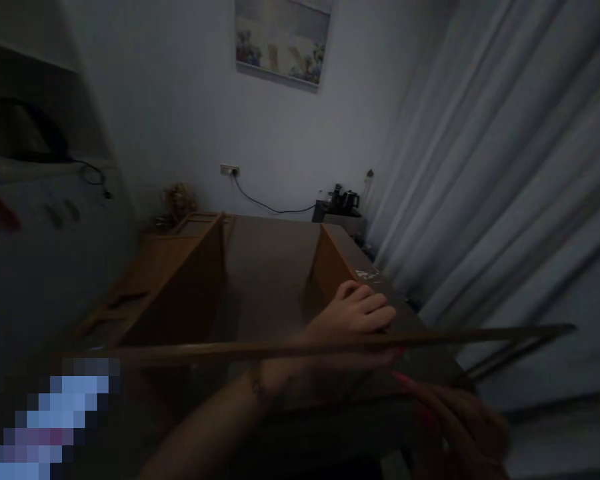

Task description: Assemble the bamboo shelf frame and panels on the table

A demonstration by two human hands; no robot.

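A long thin wooden bar (220,350) crosses the view in front of me. My left hand (357,313) is curled round it, with the knuckles above and the thumb below. My right hand (460,420) is low at the right, in deep shadow. One of its fingers stretches toward the bar, just short of my left thumb; I see nothing held in it. Beyond the bar, a brown wooden panel (190,280) stands on the left and a shorter one (333,260) on the right, with a dull flat surface (273,267) between them.
Small white scraps (367,275) lie on the right-hand ledge. A grey curtain (505,167) hangs along the right. Farther back are a dark kettle set (345,200) and a cable (270,205) running to a wall socket (229,171). White cabinets (45,253) flank the left.
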